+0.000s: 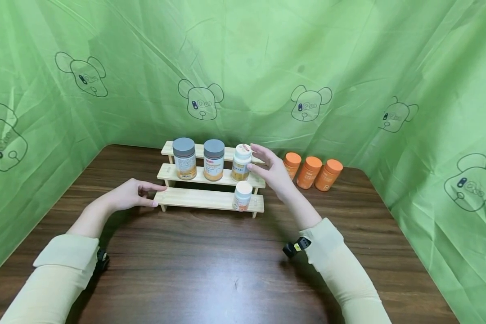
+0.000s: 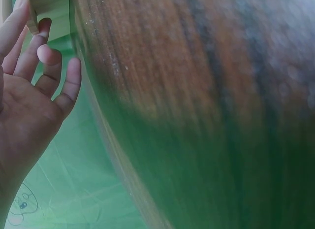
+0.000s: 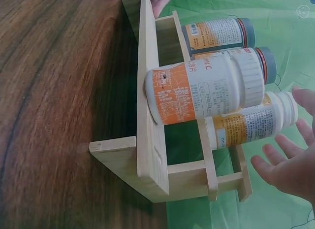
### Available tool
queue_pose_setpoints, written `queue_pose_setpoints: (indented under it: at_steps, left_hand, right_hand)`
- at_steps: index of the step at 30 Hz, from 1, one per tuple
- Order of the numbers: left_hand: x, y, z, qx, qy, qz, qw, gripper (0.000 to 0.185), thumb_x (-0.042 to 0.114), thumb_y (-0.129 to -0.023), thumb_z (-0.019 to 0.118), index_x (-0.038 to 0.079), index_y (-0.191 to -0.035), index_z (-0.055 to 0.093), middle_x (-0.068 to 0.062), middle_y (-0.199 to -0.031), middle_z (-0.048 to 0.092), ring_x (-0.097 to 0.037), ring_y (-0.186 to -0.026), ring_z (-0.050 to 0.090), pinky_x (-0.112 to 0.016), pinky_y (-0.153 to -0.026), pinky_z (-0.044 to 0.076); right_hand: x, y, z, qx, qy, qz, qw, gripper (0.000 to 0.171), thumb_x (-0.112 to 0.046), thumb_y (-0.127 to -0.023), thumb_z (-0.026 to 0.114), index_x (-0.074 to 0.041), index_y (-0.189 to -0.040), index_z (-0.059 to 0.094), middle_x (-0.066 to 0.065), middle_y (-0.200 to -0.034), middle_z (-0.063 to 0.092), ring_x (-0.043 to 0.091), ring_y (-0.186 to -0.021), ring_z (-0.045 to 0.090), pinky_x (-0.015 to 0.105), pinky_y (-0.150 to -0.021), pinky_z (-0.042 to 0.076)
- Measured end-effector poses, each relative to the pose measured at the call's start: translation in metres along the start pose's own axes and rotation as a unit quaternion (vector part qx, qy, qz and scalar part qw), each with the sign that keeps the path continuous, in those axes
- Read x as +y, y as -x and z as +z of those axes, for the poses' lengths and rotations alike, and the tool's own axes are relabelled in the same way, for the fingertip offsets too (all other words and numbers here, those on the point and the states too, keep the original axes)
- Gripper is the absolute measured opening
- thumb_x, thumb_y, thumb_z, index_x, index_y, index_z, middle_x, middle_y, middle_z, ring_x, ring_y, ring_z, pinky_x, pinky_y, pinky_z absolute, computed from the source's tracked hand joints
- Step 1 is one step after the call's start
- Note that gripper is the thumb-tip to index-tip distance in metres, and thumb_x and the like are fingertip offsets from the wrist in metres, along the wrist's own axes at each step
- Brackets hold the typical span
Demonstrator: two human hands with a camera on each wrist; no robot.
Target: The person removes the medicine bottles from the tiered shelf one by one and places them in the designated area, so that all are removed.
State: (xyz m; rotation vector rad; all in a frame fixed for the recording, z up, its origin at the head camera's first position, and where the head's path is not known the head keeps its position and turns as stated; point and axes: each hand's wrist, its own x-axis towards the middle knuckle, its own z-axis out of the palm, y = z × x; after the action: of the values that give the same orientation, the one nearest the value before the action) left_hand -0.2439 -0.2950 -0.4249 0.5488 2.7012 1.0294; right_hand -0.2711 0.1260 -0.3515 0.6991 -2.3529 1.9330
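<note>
A three-step wooden rack stands on the brown table. Two grey-lidded jars and a white-capped bottle stand on its middle step. A smaller white bottle stands on the lowest step. My right hand hovers beside the middle-step bottle with spread fingers, holding nothing. My left hand rests on the table, fingertips touching the left end of the rack. In the right wrist view the lowest-step bottle is nearest, and my right hand stays apart from the bottles.
Three orange bottles stand in a row on the table, right of the rack. A green sheet with bear drawings hangs around the back and sides. The table's front half lies bare between my sleeves.
</note>
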Motion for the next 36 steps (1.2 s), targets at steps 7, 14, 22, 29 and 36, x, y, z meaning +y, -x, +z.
queue_pose_setpoints:
  at_steps: [7, 14, 22, 29, 36]
  left_hand:
    - [0.0, 0.0, 0.001, 0.001, -0.009, 0.014, 0.9999, 0.055, 0.028, -0.075, 0.079, 0.016, -0.126, 0.062, 0.005, -0.057, 0.037, -0.005, -0.051, 0.036, -0.026, -0.051, 0.036]
    - [0.0, -0.002, 0.001, 0.006, -0.012, 0.016, 0.9998, 0.055, 0.027, -0.075, 0.079, 0.016, -0.126, 0.062, 0.006, -0.058, 0.038, -0.005, -0.052, 0.038, -0.026, -0.051, 0.036]
    - [0.001, -0.004, 0.002, 0.003, 0.0, 0.015, 0.9999, 0.055, 0.028, -0.076, 0.079, 0.015, -0.126, 0.062, 0.006, -0.061, 0.044, -0.005, -0.055, 0.04, -0.026, -0.053, 0.037]
    - [0.002, -0.002, 0.002, -0.001, 0.016, 0.018, 0.9997, 0.056, 0.029, -0.076, 0.078, 0.015, -0.127, 0.061, 0.002, -0.063, 0.048, -0.007, -0.057, 0.044, -0.025, -0.055, 0.039]
    - [-0.003, 0.0, 0.002, 0.007, 0.01, 0.026, 0.9996, 0.053, 0.031, -0.077, 0.078, 0.017, -0.126, 0.061, -0.004, -0.107, 0.068, -0.008, -0.094, 0.059, -0.027, -0.081, 0.045]
  right_hand:
    - [0.004, -0.012, 0.005, 0.008, 0.024, 0.008, 1.0, 0.053, -0.019, -0.086, 0.07, -0.021, -0.135, 0.051, 0.0, -0.135, 0.054, 0.016, -0.126, 0.047, 0.041, -0.102, 0.038]
    - [0.0, -0.022, 0.006, 0.017, 0.057, 0.011, 0.998, 0.047, -0.021, -0.086, 0.07, -0.021, -0.13, 0.055, 0.001, -0.129, 0.058, 0.016, -0.12, 0.051, 0.042, -0.101, 0.039]
    - [-0.005, -0.021, 0.004, 0.033, 0.063, 0.013, 0.997, 0.041, -0.02, -0.086, 0.07, -0.018, -0.126, 0.059, 0.002, -0.126, 0.06, 0.014, -0.118, 0.053, 0.039, -0.098, 0.042]
    - [-0.006, -0.016, -0.008, 0.051, 0.034, -0.012, 0.998, 0.041, -0.019, -0.085, 0.072, -0.016, -0.124, 0.06, 0.003, -0.122, 0.063, 0.015, -0.113, 0.056, 0.04, -0.096, 0.043]
    - [-0.011, -0.005, -0.029, 0.073, 0.025, -0.015, 0.997, 0.043, -0.02, -0.084, 0.073, -0.016, -0.124, 0.06, 0.003, -0.123, 0.062, 0.016, -0.114, 0.054, 0.041, -0.1, 0.038]
